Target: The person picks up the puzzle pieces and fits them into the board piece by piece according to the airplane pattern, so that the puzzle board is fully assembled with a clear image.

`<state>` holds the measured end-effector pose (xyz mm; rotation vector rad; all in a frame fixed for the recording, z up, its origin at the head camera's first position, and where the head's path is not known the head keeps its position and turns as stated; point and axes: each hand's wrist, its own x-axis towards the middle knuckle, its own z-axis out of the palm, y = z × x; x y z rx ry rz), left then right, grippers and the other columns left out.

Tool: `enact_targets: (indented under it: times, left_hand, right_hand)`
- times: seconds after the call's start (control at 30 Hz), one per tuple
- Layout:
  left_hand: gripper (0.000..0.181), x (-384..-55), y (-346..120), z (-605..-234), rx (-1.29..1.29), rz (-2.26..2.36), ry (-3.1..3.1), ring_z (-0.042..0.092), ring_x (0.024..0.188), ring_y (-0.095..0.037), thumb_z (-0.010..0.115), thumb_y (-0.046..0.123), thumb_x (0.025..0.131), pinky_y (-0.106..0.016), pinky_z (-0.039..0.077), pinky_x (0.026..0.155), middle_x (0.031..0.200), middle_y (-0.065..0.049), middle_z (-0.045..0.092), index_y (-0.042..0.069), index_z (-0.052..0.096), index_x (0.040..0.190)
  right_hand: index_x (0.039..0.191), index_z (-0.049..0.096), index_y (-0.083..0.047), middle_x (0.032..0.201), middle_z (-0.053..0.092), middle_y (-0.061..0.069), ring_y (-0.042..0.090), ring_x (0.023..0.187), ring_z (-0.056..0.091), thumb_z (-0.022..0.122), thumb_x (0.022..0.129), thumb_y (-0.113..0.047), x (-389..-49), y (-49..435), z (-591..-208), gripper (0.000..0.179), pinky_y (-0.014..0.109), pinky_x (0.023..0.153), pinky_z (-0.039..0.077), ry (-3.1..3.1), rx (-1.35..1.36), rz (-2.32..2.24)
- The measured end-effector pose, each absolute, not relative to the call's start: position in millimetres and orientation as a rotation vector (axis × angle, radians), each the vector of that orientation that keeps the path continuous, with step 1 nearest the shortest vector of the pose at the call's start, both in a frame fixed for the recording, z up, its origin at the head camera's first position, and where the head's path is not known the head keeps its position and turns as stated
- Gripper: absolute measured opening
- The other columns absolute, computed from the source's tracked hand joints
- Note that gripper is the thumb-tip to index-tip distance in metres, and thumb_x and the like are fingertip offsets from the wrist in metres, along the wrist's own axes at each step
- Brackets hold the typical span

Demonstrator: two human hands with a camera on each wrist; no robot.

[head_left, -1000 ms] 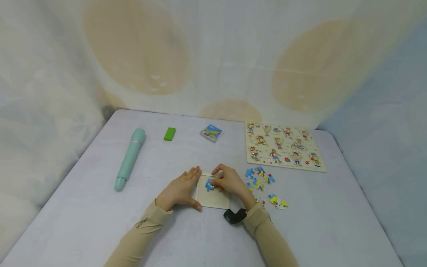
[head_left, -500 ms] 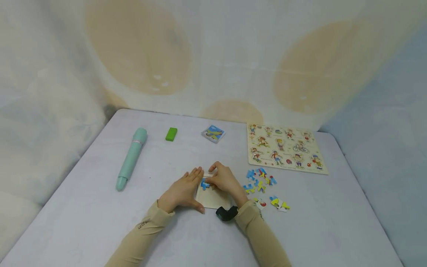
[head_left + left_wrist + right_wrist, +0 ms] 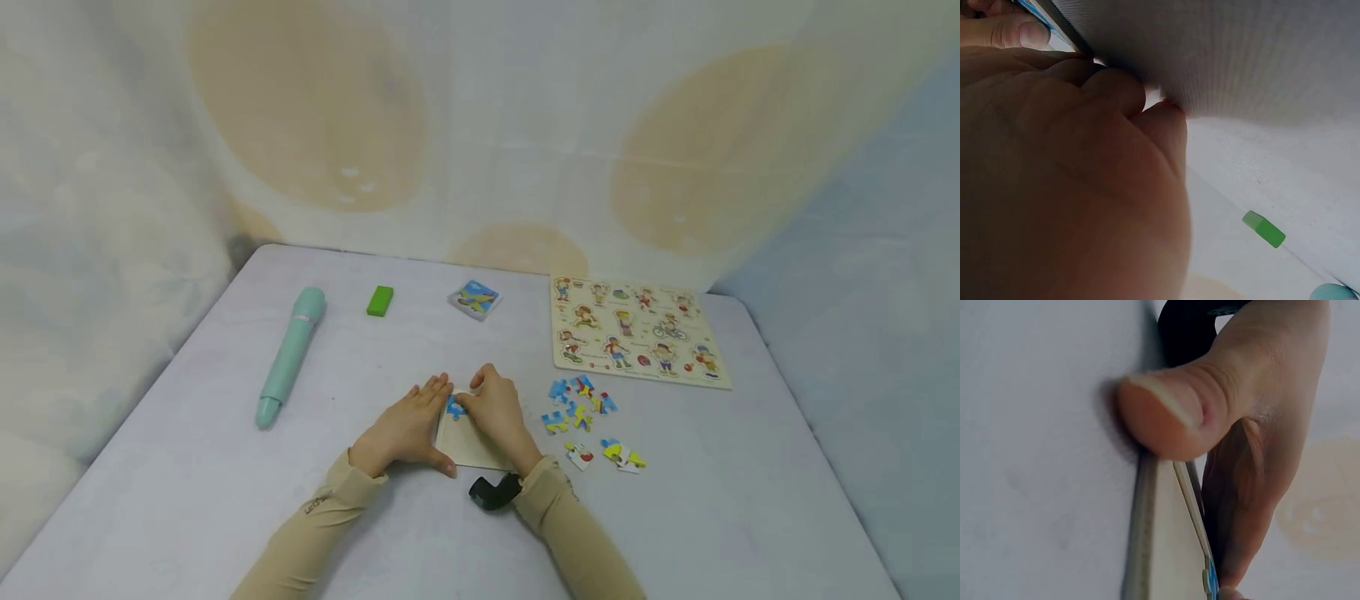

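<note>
The left hand (image 3: 407,427) lies along the left side of a square wooden puzzle tray (image 3: 468,450), fingers stretched out at its far left corner. In the right wrist view, the left thumb (image 3: 1166,415) rests at the tray's end. Over the tray, the right hand (image 3: 497,417) has curled fingers and holds a blue puzzle piece (image 3: 454,408) down in the far left corner. Its fingertips cover part of the piece. The left wrist view shows a fingertip (image 3: 1034,34) close above the blue piece.
Several loose puzzle pieces (image 3: 582,417) lie right of the tray. Behind them is a picture board (image 3: 637,333). Farther back sit a small picture card (image 3: 475,298) and a green block (image 3: 380,301). A mint-green stick (image 3: 288,362) lies at left.
The right hand has moved left and slightly away from the body, bringing the blue puzzle piece from inside the tray into its far left corner. The left hand has stayed in place.
</note>
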<state>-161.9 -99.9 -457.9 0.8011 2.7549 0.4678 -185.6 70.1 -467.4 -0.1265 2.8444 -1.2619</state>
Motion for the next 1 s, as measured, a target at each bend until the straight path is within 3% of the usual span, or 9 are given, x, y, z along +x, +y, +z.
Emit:
enact_targets:
  times: [0.17, 0.33, 0.47, 0.67, 0.83, 1.0]
  left_hand:
    - [0.128, -162.2, -101.6, -459.7, 0.773, 0.487, 2.752, 0.018, 0.150, -0.033, 0.084, 0.061, 0.059, -0.051, 0.021, 0.121, 0.160, -0.021, 0.020, -0.005, 0.025, 0.150]
    - [0.128, -161.5, -101.0, -461.9, 0.771, 0.492, 2.747, 0.018, 0.150, -0.034, 0.084, 0.061, 0.059, -0.052, 0.022, 0.120, 0.160, -0.022, 0.019, -0.006, 0.025, 0.150]
    - [0.128, -161.7, -101.3, -462.3, 0.758, 0.479, 2.754, 0.018, 0.150, -0.033, 0.085, 0.060, 0.058, -0.051, 0.022, 0.120, 0.160, -0.021, 0.019, -0.005, 0.025, 0.150]
    - [0.129, -162.6, -101.2, -461.7, 0.752, 0.483, 2.754, 0.017, 0.150, -0.033, 0.086, 0.059, 0.058, -0.051, 0.020, 0.121, 0.160, -0.020, 0.019, -0.005, 0.024, 0.151]
    - [0.129, -162.4, -99.9, -461.5, 0.756, 0.493, 2.748, 0.016, 0.150, -0.033, 0.086, 0.059, 0.057, -0.051, 0.019, 0.121, 0.160, -0.021, 0.018, -0.006, 0.024, 0.151]
    - [0.129, -161.5, -100.0, -461.0, 0.758, 0.495, 2.752, 0.017, 0.150, -0.033, 0.086, 0.058, 0.057, -0.051, 0.020, 0.121, 0.160, -0.021, 0.019, -0.006, 0.024, 0.150]
  right_hand:
    - [0.091, 0.058, -0.005, 0.063, 0.061, 0.004, 0.009, 0.051, 0.050, 0.075, 0.083, -0.023, -187.8, 73.5, -468.0, 0.026, 0.021, 0.046, 0.037, 2.803, -0.169, -1.258]
    - [0.106, 0.058, -0.004, 0.059, 0.057, 0.001, 0.009, 0.045, 0.049, 0.066, 0.092, -0.024, -193.6, 93.0, -463.4, 0.026, 0.019, 0.043, 0.040, 2.523, -0.257, -1.355]
    - [0.114, 0.061, -0.004, 0.065, 0.059, 0.001, 0.009, 0.051, 0.049, 0.062, 0.094, -0.024, -203.5, 118.9, -460.1, 0.028, 0.020, 0.048, 0.041, 2.391, -0.344, -1.350]
    - [0.126, 0.057, -0.003, 0.096, 0.067, 0.016, 0.017, 0.071, 0.058, 0.060, 0.096, -0.021, -212.7, 163.4, -454.4, 0.035, 0.025, 0.061, 0.047, 2.331, -0.359, -1.377]
    - [0.135, 0.052, -0.004, 0.119, 0.064, 0.020, 0.020, 0.089, 0.063, 0.062, 0.095, -0.019, -214.1, 197.3, -452.9, 0.044, 0.027, 0.070, 0.051, 2.390, -0.333, -1.388]
    - [0.134, 0.055, -0.007, 0.125, 0.064, 0.017, 0.013, 0.069, 0.045, 0.067, 0.087, -0.005, -214.4, 221.6, -456.6, 0.049, 0.021, 0.062, 0.040, 2.527, -0.287, -1.294]
